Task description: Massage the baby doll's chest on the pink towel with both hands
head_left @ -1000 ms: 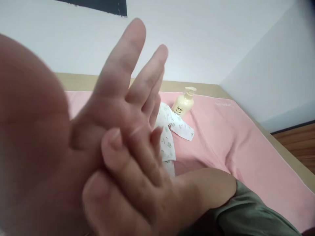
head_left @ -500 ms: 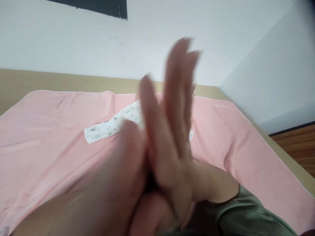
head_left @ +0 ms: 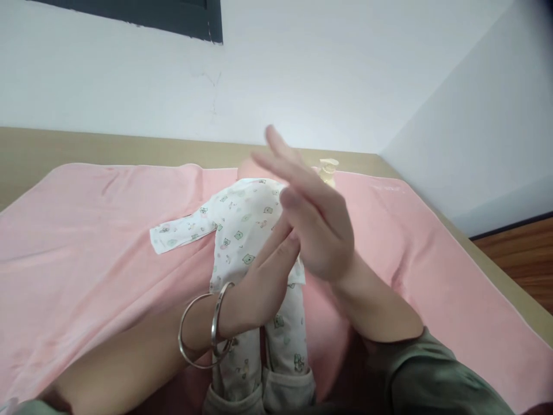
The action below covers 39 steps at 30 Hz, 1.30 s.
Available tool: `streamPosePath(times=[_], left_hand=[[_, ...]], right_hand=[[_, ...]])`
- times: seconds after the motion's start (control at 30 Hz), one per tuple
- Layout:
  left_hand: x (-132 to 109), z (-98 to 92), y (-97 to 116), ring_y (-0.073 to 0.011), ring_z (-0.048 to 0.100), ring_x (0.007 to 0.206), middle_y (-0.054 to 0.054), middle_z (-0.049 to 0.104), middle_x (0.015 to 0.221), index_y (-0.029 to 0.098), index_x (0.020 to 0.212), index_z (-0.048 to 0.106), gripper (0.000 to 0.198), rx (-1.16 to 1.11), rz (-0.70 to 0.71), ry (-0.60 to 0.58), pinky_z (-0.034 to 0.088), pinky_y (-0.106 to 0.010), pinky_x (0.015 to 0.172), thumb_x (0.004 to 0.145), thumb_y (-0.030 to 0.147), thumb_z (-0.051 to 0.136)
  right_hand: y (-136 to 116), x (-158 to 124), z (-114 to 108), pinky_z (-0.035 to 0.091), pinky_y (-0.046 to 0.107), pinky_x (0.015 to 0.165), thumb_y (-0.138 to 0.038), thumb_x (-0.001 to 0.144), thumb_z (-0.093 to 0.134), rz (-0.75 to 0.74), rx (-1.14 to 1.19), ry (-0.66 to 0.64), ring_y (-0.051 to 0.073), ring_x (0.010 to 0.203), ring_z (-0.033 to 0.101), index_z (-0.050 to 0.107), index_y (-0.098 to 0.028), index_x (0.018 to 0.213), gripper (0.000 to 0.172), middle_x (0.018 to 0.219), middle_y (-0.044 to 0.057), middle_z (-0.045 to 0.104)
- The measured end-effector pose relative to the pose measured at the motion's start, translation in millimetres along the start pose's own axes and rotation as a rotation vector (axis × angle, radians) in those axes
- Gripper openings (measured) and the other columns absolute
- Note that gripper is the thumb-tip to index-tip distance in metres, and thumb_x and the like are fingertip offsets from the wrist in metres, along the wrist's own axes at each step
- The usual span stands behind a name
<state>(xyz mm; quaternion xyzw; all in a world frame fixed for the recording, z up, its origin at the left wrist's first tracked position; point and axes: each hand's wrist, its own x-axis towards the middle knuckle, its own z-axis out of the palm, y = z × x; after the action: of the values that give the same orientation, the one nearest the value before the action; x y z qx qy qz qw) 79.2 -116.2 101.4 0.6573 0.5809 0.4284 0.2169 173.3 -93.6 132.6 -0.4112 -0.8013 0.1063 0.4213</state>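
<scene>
The left hand and right hand press together, fingers stretched out, grabbing nothing, above the white baby shirt near the pink blanket's back edge.

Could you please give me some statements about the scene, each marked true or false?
1. The left hand and the right hand are touching. True.
2. The two bangles are around the right wrist. False: they are around the left wrist.
3. The white patterned top lies over the pink cloth. True.
4. The pump bottle is in full view. False: the right hand hides part of it.
5. The sleeve at the right forearm is bright red. False: it is dark green.
</scene>
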Motion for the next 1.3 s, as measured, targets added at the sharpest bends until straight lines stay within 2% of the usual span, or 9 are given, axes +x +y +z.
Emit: streamPosePath(times=[0.1, 0.2, 0.3, 0.47, 0.63, 0.77, 0.9, 1.1, 1.3], left_hand=[[12, -9.9, -24, -0.0185, 0.063, 0.139, -0.003, 0.076, 0.128, 0.026, 0.138, 0.068, 0.045, -0.515, 0.126, -0.121, 0.058, -0.032, 0.113, 0.110, 0.037, 0.036], [39, -12.1, -47, -0.0252, 0.055, 0.147, -0.001, 0.071, 0.140, 0.029, 0.131, 0.071, 0.035, -0.841, 0.042, 0.029, 0.048, -0.044, 0.125, 0.102, 0.033, 0.050], [67, -1.1, -73, -0.0259, 0.066, 0.129, -0.004, 0.076, 0.127, 0.023, 0.114, 0.075, 0.028, -0.699, -0.088, 0.183, 0.055, -0.041, 0.115, 0.092, 0.026, 0.058], [82, 19.2, -116, -0.0252, 0.070, 0.116, -0.007, 0.077, 0.119, 0.021, 0.108, 0.074, 0.031, -0.517, -0.106, 0.138, 0.056, -0.042, 0.110, 0.087, 0.021, 0.052], [80, 21.9, -139, -0.0275, 0.065, 0.127, -0.007, 0.075, 0.128, 0.025, 0.119, 0.073, 0.038, -0.152, 0.055, 0.055, 0.036, -0.051, 0.129, 0.094, 0.025, 0.044], [81, 23.1, -146, -0.0285, 0.061, 0.134, -0.011, 0.072, 0.137, 0.020, 0.125, 0.072, 0.042, -0.102, 0.093, 0.037, 0.028, -0.049, 0.133, 0.095, 0.030, 0.044], [79, 25.3, -149, -0.0293, 0.061, 0.135, -0.012, 0.072, 0.137, 0.018, 0.122, 0.073, 0.041, -0.116, 0.069, 0.072, 0.036, -0.047, 0.130, 0.095, 0.031, 0.045], [78, 27.1, -152, -0.0265, 0.065, 0.126, -0.010, 0.074, 0.130, 0.017, 0.117, 0.073, 0.041, -0.113, 0.033, 0.114, 0.047, -0.045, 0.120, 0.095, 0.029, 0.040], [81, 28.8, -154, -0.0269, 0.065, 0.127, -0.011, 0.075, 0.130, 0.017, 0.118, 0.072, 0.041, -0.029, 0.075, 0.095, 0.048, -0.044, 0.120, 0.094, 0.032, 0.041]], right_hand=[[23, 5, 2, 0.032, 0.051, 0.135, -0.046, 0.112, 0.024, 0.097, 0.035, 0.106, 0.024, 0.163, 0.032, 0.056, -0.025, 0.152, 0.054, 0.168, 0.002, 0.047], [36, 0, 28, 0.037, 0.049, 0.134, -0.034, 0.109, 0.032, 0.064, 0.029, 0.041, 0.022, 0.161, 0.035, 0.049, -0.022, 0.157, 0.052, 0.169, 0.004, 0.046], [51, -4, 65, 0.037, 0.043, 0.134, -0.022, 0.103, 0.035, -0.025, 0.014, -0.106, 0.021, 0.162, 0.035, 0.046, -0.010, 0.159, 0.057, 0.170, 0.012, 0.042], [89, 2, 96, 0.032, 0.044, 0.137, -0.015, 0.099, 0.034, 0.010, -0.092, -0.245, 0.023, 0.158, 0.042, 0.053, -0.002, 0.153, 0.058, 0.165, 0.017, 0.049], [114, 10, 82, 0.021, 0.058, 0.138, -0.030, 0.105, 0.039, -0.069, -0.183, -0.452, 0.028, 0.163, 0.031, 0.052, -0.013, 0.156, 0.055, 0.170, 0.010, 0.042], [110, 7, 71, 0.020, 0.062, 0.136, -0.038, 0.108, 0.039, 0.104, -0.284, -0.450, 0.034, 0.165, 0.024, 0.042, -0.011, 0.162, 0.061, 0.175, 0.014, 0.030], [82, -16, 81, 0.026, 0.060, 0.134, -0.035, 0.108, 0.038, 0.206, -0.411, -0.331, 0.040, 0.163, 0.029, 0.037, 0.005, 0.161, 0.067, 0.171, 0.029, 0.031], [74, -19, 88, 0.021, 0.055, 0.138, -0.024, 0.104, 0.037, -0.047, -0.363, -0.432, 0.033, 0.164, 0.029, 0.045, 0.001, 0.158, 0.060, 0.170, 0.021, 0.039], [101, 9, 73, 0.025, 0.065, 0.132, -0.036, 0.109, 0.040, 0.264, -0.382, -0.441, 0.039, 0.165, 0.023, 0.041, -0.018, 0.164, 0.058, 0.176, 0.014, 0.028]])
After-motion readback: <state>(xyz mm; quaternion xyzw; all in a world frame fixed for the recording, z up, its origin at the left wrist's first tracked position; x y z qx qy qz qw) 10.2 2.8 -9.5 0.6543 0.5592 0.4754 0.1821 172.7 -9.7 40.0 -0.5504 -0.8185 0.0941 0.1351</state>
